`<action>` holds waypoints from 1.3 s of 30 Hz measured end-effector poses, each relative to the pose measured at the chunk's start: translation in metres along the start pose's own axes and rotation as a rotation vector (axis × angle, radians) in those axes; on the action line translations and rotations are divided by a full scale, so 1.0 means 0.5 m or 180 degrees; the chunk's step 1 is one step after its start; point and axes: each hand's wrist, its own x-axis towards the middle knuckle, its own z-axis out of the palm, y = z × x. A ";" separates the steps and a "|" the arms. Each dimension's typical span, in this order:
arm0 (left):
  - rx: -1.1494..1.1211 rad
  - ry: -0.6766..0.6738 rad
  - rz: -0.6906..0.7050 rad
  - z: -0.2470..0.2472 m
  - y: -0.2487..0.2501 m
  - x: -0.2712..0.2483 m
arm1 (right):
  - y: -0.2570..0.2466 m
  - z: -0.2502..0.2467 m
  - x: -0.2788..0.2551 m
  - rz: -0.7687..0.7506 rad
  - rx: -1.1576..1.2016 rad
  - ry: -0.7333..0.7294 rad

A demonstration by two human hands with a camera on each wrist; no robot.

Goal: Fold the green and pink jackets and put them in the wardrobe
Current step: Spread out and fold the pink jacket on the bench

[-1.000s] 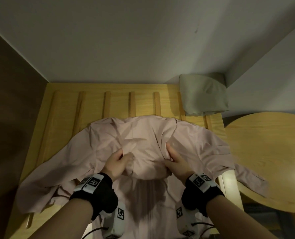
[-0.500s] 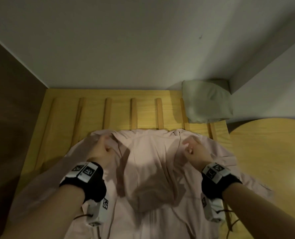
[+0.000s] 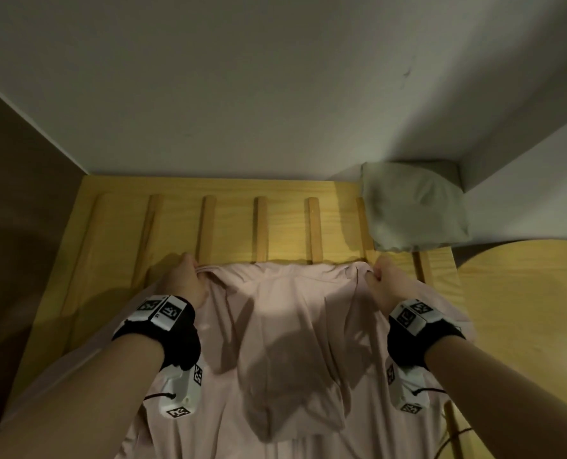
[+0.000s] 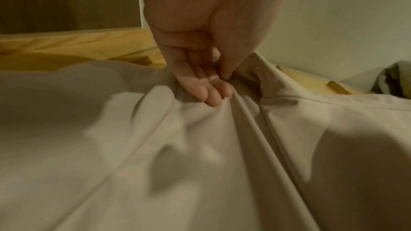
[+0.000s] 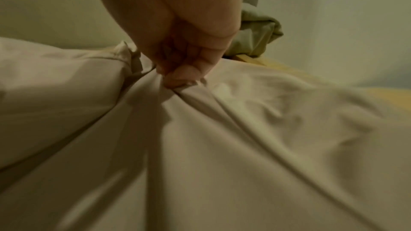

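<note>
The pink jacket point(image 3: 288, 329) lies spread on a slatted wooden bed frame point(image 3: 232, 223), its hood point(image 3: 292, 385) folded down over the body. My left hand point(image 3: 184, 278) pinches the fabric at the left shoulder, shown up close in the left wrist view, left hand point(image 4: 213, 83) on pink jacket point(image 4: 200, 155). My right hand point(image 3: 384, 278) grips the right shoulder; in the right wrist view the right hand point(image 5: 180, 73) bunches the pink jacket point(image 5: 222, 138). The green jacket point(image 3: 411, 207) sits folded at the frame's back right corner.
A white wall point(image 3: 242, 77) runs behind the bed frame. A dark panel point(image 3: 13, 207) borders the left side. A round wooden table point(image 3: 527, 313) stands to the right. Bare slats point(image 3: 260, 226) show beyond the jacket's top edge.
Both hands left the hood at the jacket's middle, moved apart to the shoulders and took hold there. The top edge is now pulled straighter and farther up the slats.
</note>
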 end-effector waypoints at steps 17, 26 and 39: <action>0.0596 0.0068 0.0285 -0.059 0.002 -0.001 | -0.049 0.039 0.037 0.0357 0.1042 0.0513; 0.0395 0.0384 0.0475 -0.064 -0.120 -0.070 | -0.086 0.090 -0.068 -0.1169 0.0007 0.0538; 0.0603 0.0384 -0.0535 -0.140 -0.334 -0.136 | -0.262 0.231 -0.209 -0.2651 -0.0296 -0.0365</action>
